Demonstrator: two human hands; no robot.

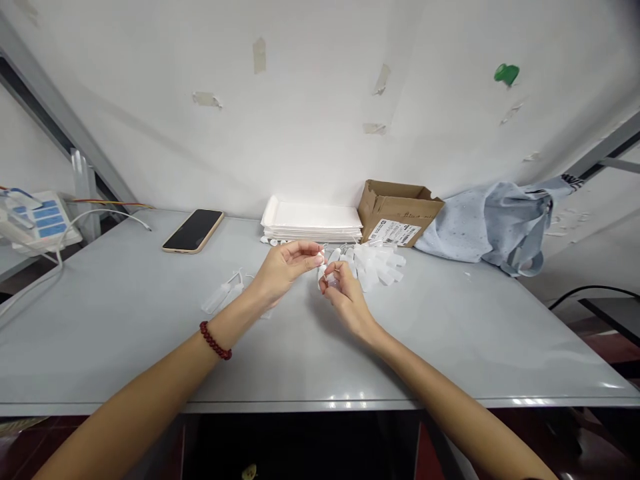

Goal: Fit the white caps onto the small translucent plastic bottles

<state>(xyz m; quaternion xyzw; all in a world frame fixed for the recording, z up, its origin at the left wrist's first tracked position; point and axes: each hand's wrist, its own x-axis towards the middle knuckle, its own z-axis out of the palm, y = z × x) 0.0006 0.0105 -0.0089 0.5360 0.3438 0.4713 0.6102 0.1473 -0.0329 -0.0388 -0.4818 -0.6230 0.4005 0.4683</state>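
My left hand (290, 267), a dark red bead bracelet on its wrist, pinches a small white piece (321, 257) between thumb and fingertips. Just below and to its right, my right hand (345, 293) has its fingers curled closed at the same spot; what they hold is too small to make out. Behind my right hand lies a pile of translucent white strips (383, 263) with thin loops. A few similar clear strips (223, 293) rest on the table left of my hands, partly hidden by my left forearm.
A stack of white flat packets (313, 223) stands against the wall, beside an open cardboard box (400, 207). Light blue cloth (485, 227) lies to the right. A phone (193, 231) rests on the grey table (450, 353) at left, near a power strip (43, 223) and a white cable.
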